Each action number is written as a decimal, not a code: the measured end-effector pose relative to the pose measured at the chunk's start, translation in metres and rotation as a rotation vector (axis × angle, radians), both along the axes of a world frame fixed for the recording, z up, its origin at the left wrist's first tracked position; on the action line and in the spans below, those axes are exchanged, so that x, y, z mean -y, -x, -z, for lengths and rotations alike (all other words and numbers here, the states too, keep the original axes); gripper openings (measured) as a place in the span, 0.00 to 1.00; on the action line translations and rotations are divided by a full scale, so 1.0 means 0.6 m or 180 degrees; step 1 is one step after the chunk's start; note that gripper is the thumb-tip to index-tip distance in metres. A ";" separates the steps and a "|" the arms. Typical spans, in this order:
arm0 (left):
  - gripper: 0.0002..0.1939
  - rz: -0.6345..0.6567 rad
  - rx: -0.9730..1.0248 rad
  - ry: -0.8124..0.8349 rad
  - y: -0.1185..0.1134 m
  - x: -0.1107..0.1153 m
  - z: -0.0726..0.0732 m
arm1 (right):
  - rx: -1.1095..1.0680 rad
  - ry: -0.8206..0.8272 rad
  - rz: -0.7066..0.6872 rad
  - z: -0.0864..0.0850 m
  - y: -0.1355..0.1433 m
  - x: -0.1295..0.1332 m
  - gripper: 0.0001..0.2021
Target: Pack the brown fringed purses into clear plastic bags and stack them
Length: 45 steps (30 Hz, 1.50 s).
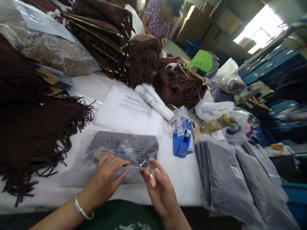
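Note:
A clear plastic bag (pixel 77 171) lies flat before me, with a dark folded item (pixel 113 140) and a tan tag (pixel 102 152) showing through it. My left hand (pixel 107 177) rests over its near side, fingers stretched and thumb apart, gripping nothing visible. At the right part of the bag, my right hand (pixel 161 189) has its fingers curled, with a small shiny clear strip, seemingly clear tape (pixel 143 163), at the fingertips. A blue tape dispenser (pixel 181 140) stands to the right, beyond that hand.
Brown fringed bags (pixel 31 129) lie at left, and more brown bags (pixel 140 60) are piled behind. Printed plastic bags (pixel 127 109) lie beyond my work. Packed grey bags (pixel 234 179) overlap at the table's right edge. A person (pixel 158 15) is across the table.

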<state>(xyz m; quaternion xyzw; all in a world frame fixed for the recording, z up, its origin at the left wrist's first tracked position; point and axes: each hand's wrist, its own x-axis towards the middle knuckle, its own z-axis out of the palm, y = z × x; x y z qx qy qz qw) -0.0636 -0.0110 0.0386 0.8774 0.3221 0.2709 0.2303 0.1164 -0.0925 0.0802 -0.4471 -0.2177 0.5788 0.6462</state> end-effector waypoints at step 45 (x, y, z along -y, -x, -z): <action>0.18 -0.1015 -0.0651 0.1555 0.191 -0.046 0.019 | 0.3722 -0.0022 -0.3878 -0.045 0.083 -0.205 0.07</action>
